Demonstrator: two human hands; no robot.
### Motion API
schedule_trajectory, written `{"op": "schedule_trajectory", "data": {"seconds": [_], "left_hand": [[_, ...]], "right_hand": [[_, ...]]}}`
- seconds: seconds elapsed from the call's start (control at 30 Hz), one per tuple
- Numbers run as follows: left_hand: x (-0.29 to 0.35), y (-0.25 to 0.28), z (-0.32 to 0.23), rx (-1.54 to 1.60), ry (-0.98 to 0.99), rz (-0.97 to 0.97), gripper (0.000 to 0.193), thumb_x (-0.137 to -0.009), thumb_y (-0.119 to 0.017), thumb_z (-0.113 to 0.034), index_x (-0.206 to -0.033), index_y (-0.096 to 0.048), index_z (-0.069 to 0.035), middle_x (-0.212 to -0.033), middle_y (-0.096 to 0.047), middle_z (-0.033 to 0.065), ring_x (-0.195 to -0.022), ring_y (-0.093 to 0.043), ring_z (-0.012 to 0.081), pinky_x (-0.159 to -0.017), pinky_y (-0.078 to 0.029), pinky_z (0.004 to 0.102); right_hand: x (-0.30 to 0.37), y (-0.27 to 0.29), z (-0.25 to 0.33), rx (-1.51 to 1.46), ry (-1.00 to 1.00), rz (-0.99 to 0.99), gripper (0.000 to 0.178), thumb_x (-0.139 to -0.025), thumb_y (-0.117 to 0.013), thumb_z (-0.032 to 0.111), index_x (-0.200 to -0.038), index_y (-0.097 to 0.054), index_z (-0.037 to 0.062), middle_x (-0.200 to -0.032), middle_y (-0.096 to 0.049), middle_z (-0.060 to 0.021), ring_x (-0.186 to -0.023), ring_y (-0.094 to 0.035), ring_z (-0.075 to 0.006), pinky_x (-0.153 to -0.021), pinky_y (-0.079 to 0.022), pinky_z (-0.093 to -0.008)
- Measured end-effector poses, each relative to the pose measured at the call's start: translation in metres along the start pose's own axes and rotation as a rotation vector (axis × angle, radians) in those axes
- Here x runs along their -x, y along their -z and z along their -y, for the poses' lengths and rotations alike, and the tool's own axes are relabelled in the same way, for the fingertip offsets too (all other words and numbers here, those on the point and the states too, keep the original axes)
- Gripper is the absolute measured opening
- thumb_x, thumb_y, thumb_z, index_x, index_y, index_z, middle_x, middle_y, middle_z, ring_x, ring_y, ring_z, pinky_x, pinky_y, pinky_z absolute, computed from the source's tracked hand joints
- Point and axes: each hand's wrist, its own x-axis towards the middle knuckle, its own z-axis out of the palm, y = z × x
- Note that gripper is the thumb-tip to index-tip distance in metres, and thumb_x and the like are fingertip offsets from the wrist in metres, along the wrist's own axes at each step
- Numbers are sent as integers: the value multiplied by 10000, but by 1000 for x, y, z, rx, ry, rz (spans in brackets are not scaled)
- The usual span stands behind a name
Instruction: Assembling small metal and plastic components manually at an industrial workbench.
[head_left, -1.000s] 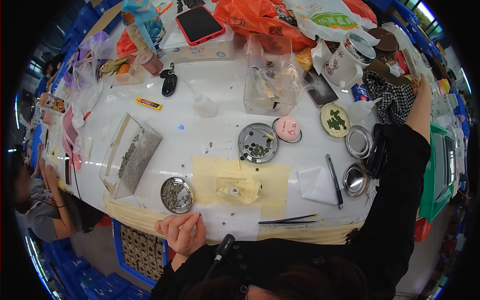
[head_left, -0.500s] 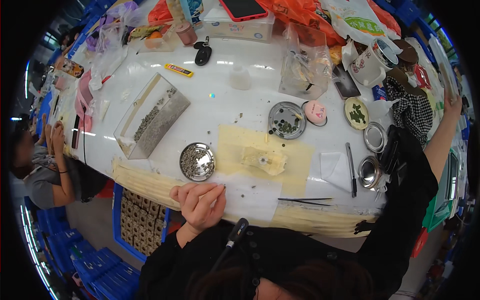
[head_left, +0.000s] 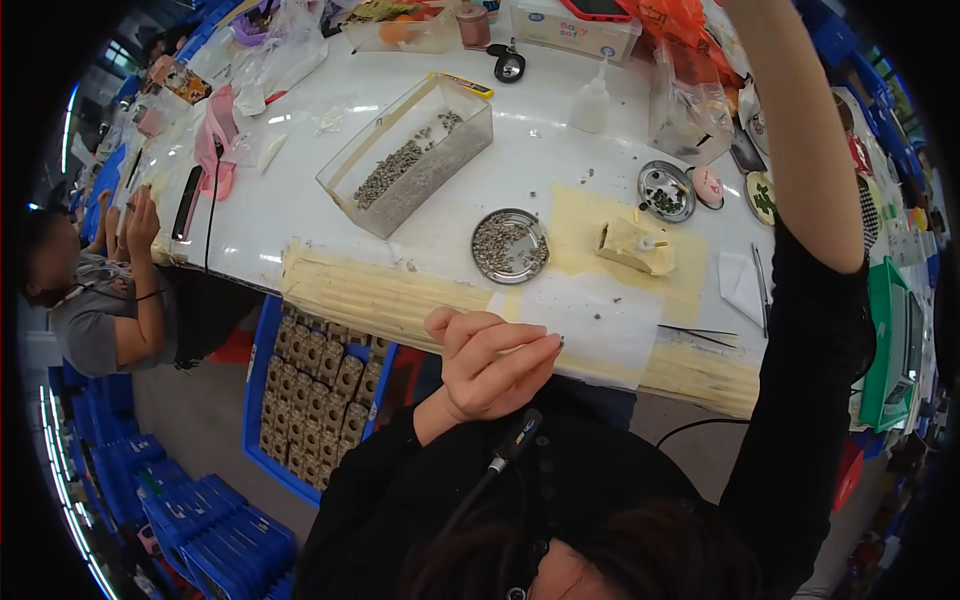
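My left hand (head_left: 498, 366) is in front of the table's near edge, its fingers pressed together. A tiny dark speck (head_left: 561, 341) shows at the fingertips; its kind is too small to make out. Close beyond this hand stands a round metal dish (head_left: 481, 268) of small grey bits. My right arm reaches up to the far right, its hand past the top edge of the picture. To the right of the dish, a pale yellow block (head_left: 632, 250) with a white peg sits on yellow paper. Black tweezers (head_left: 698, 333) lie near the front edge.
A clear bin (head_left: 430, 182) with grey bits stands behind the dish. Further right are a metal dish (head_left: 690, 205) of dark green pieces, a white squeeze bottle (head_left: 592, 106) and folded white paper (head_left: 740, 290). A blue crate (head_left: 252, 420) holds brown blocks. Another person (head_left: 95, 320) sits left.
My right arm has swung forward and up, taking its hand out of view. The view has shifted, so the table's things appear further right. My left hand keeps its fingers pressed together.
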Motion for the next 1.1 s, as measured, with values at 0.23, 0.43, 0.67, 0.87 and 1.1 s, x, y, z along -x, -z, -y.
{"op": "schedule_trajectory", "data": {"seconds": [0.23, 0.43, 0.67, 0.87, 1.1], "left_hand": [[26, 65, 28, -89, 135, -171, 306, -636, -789, -50, -922, -743, -150, -952, -675, -35, -814, -547, 166, -782, -328, 323], [35, 86, 41, -66, 165, -218, 260, -660, -783, -59, -906, -740, -130, -939, -670, -22, -803, -549, 169, -777, -331, 322], [33, 91, 53, -38, 179, -259, 254, -660, -785, -64, -899, -741, -136, -937, -672, -23, -795, -544, 167, -772, -335, 322], [29, 85, 52, -23, 197, -230, 268, -646, -793, -49, -894, -741, -137, -928, -675, -27, -794, -544, 167, -766, -344, 317], [8, 74, 52, 62, 246, -179, 276, -643, -798, -16, -891, -738, -121, -906, -681, -16, -804, -559, 173, -773, -366, 313]], "right_hand": [[-10, -207, -162, 119, -459, 218, 441, -863, -600, 278, -1170, -563, -37, -1051, -655, -168, -1033, -646, -269, -767, -605, -334], [-5, -253, -211, 326, -492, 569, 665, -777, -656, 248, -1257, -455, -167, -1166, -565, -305, -857, -703, -312, -821, -598, -301], [-19, -274, -250, 437, -642, 406, 664, -876, -601, 314, -1301, -431, -168, -1258, -506, -351, -989, -672, -323, -826, -594, -328], [-28, -266, -244, 959, -432, 560, 677, -957, -501, 412, -1370, -415, -117, -1387, -455, -300, -1112, -623, -358, -962, -502, -417], [34, -206, -103, 1087, 21, 668, 527, -948, -501, 354, -1208, -582, -97, -1194, -615, -290, -1107, -605, -368, -979, -456, -415]]}}
